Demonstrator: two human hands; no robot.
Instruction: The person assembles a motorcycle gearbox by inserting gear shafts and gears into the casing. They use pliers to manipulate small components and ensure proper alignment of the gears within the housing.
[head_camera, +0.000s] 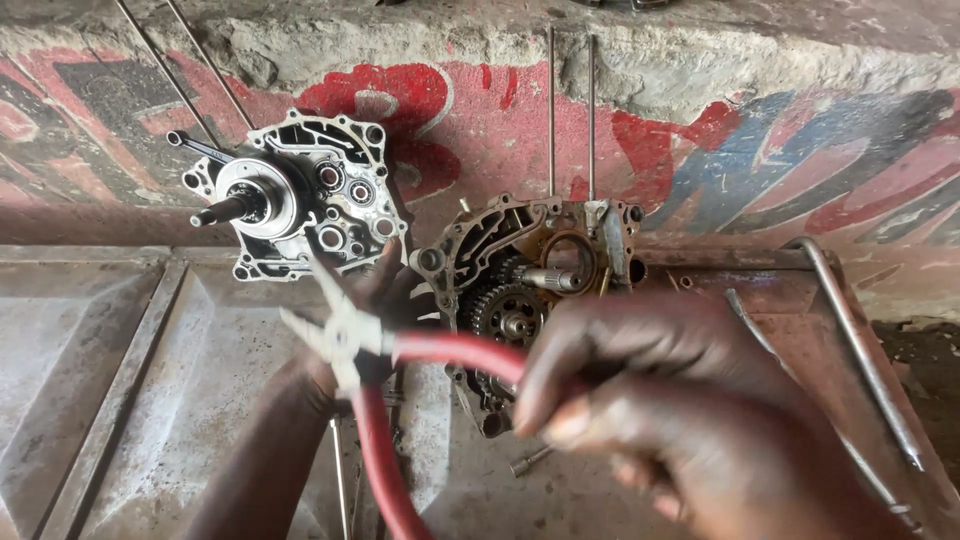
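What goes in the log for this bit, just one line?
right hand: holds red-handled pliers, jaws open | left hand: by crankcase half with gears

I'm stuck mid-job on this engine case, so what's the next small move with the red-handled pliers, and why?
Probably bring the red-handled pliers right, toward the toothed steel gear in the rusty open crankcase half. The right hand grips one handle, the tips stand spread, and they point away from that case. The left hand sits behind them, beside the case.
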